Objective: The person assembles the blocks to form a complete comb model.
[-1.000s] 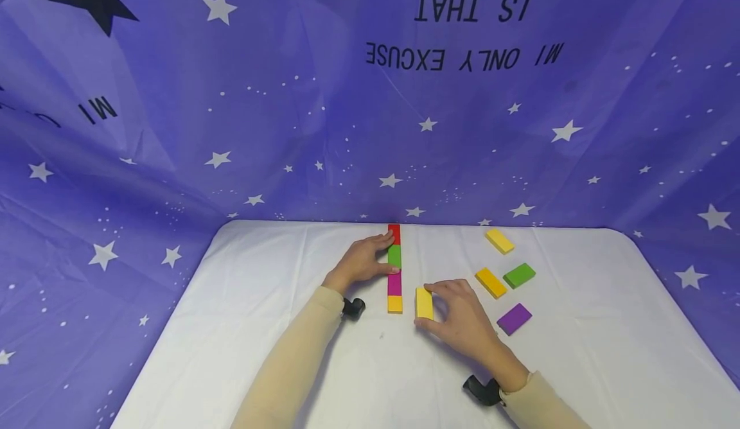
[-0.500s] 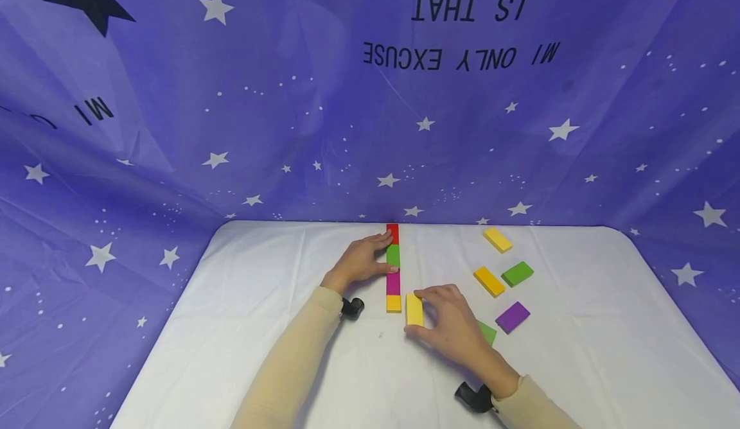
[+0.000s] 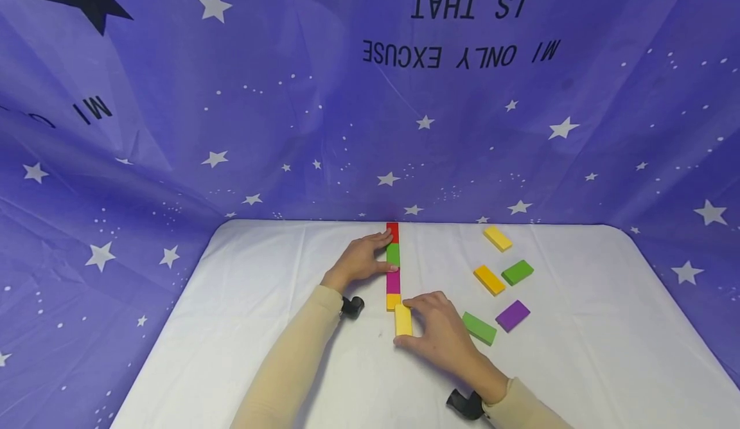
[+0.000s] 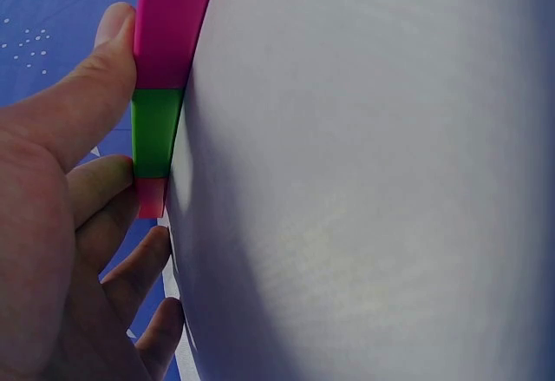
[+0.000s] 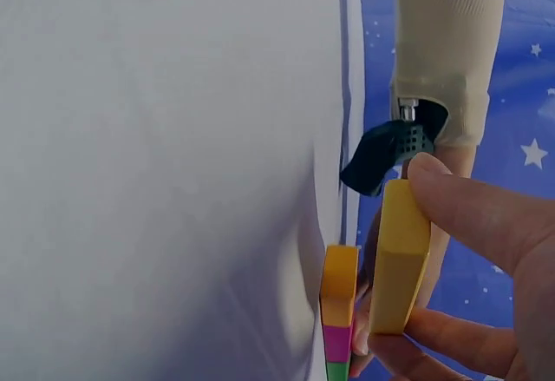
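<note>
In the head view a row of end-to-end blocks runs toward the far table edge: red point(image 3: 392, 230), green point(image 3: 393, 252), magenta point(image 3: 393, 282) and, nearest, orange point(image 3: 393, 301). My left hand point(image 3: 360, 262) rests against the row's left side, its fingertips on the red block and its thumb by the green-magenta joint. Between thumb and fingers, my right hand point(image 3: 444, 336) pinches a yellow block point(image 3: 403, 320) by its ends, just in front of the orange block and slightly right. The right wrist view shows this yellow block point(image 5: 401, 259) beside the orange one point(image 5: 339, 279).
Loose blocks lie right of the row: a yellow one point(image 3: 498, 239), an orange one point(image 3: 489, 280), a green one point(image 3: 517, 272), a purple one point(image 3: 512, 316) and a light green one point(image 3: 478, 328). A purple star-printed cloth point(image 3: 324, 127) hangs behind the white table point(image 3: 277, 249).
My right hand has carried the yellow block left and nearer, to the row's near end. The light green block has come into view from behind that hand. My left hand stays put.
</note>
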`<state>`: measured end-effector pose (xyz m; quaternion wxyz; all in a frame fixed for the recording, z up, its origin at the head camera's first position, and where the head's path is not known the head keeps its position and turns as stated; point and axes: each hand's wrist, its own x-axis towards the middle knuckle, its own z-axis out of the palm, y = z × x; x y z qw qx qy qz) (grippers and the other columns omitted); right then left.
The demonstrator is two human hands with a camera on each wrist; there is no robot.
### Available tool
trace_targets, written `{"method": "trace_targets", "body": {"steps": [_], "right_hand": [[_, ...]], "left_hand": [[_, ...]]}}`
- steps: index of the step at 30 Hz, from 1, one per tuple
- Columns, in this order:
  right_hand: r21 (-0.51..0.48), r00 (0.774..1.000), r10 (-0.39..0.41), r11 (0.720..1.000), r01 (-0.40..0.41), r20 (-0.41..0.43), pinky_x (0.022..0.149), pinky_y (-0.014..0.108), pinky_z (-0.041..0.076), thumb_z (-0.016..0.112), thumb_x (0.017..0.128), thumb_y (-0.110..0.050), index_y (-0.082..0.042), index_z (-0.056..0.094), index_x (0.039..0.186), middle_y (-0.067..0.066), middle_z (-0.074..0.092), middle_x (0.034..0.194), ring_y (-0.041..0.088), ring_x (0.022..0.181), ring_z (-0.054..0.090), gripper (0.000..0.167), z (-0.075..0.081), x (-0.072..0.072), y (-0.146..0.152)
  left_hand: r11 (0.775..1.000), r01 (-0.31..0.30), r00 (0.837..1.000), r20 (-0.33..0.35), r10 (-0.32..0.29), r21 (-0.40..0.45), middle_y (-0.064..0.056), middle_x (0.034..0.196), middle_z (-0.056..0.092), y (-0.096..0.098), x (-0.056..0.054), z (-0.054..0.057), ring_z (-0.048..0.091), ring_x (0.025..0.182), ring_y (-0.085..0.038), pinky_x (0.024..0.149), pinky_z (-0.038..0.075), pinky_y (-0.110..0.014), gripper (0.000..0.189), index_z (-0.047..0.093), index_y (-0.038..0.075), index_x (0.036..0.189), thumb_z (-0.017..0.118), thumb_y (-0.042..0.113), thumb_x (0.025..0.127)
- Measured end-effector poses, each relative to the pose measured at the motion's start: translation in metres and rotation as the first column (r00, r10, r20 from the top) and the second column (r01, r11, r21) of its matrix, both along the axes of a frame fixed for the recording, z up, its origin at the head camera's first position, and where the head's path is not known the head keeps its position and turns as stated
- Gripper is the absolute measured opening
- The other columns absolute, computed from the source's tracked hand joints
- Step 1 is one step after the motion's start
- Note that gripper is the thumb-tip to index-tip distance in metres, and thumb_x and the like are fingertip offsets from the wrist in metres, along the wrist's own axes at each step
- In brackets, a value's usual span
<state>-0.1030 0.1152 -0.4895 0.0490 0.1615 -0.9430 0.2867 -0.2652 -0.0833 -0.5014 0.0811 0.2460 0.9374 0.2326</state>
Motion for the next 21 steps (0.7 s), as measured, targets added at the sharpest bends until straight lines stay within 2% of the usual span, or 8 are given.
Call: {"method": "trace_targets", "body": {"steps": [11, 21], "right_hand": [[0.011, 0.998, 0.029, 1.0, -0.029, -0.047, 0.092, 0.042, 0.049, 0.093, 0.063, -0.043, -0.008, 0.073, 0.113, 0.003, 0.071, 0.108, 0.022, 0.105, 0.058, 0.064, -0.005, 0.002, -0.006], [0.025, 0.999, 0.046, 0.999, -0.047, 0.026, 0.092, 0.043, 0.05, 0.093, 0.063, -0.044, -0.008, 0.073, 0.113, 0.004, 0.071, 0.108, 0.024, 0.106, 0.057, 0.064, -0.009, 0.002, -0.013]], "left_hand": [[1.0, 0.0, 1.0, 0.002, 0.0, 0.009, 0.003, 0.159, 0.037, 0.0, 0.002, 0.002, 0.033, 0.148, -0.022, 0.121, 0.026, -0.041, 0.083, 0.045, 0.016, 0.153, 0.077, 0.05, 0.084], [1.0, -0.01, 1.0, 0.002, 0.01, 0.004, 0.004, 0.159, 0.037, 0.001, 0.001, 0.002, 0.033, 0.148, -0.022, 0.121, 0.026, -0.041, 0.083, 0.045, 0.017, 0.153, 0.078, 0.05, 0.084]]}}
